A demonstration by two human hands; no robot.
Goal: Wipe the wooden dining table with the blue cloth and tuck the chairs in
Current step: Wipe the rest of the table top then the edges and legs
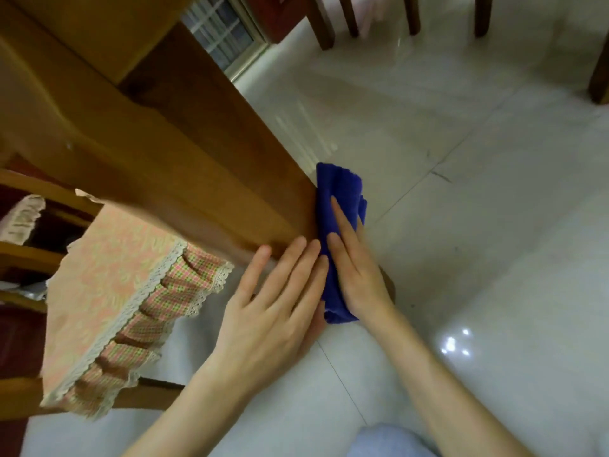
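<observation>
Floor [478, 199]: glossy white tiles with thin dark joints fill the right half of the view, seen from low down; a cluster of light spots shines near the lower right.
Wooden dining table [82, 103]: one, seen from beneath, its orange-brown underside filling the upper left.
Table leg [204, 150]: one thick square post of the same wood, running diagonally from upper left down to the middle, where both hands meet it.
Chair [26, 255]: one at the left edge, wooden rails visible, just beside the table leg.
Seat cover [99, 258]: one on that chair, pale pink floral cloth with a pink and green checked frill and white lace trim.
Dark legs [321, 24]: five stand on the tiles along the top and right edges, well apart from the hands.
Window [224, 31]: one with a white grille, at the top behind the table.
Left hand [273, 311]: fingers straight and slightly spread, lying flat against the table leg and holding nothing, fingertips just beside the cloth.
Right hand [356, 262]: fingers straight and together, pressing the cloth against the leg; the thumb is hidden.
Blue cloth [339, 192]: one, deep royal blue, folded and creased, sandwiched between the right hand and the lower part of the leg, sticking out above the fingertips and below the wrist.
Knee [389, 440]: one in light blue fabric, at the bottom edge.
</observation>
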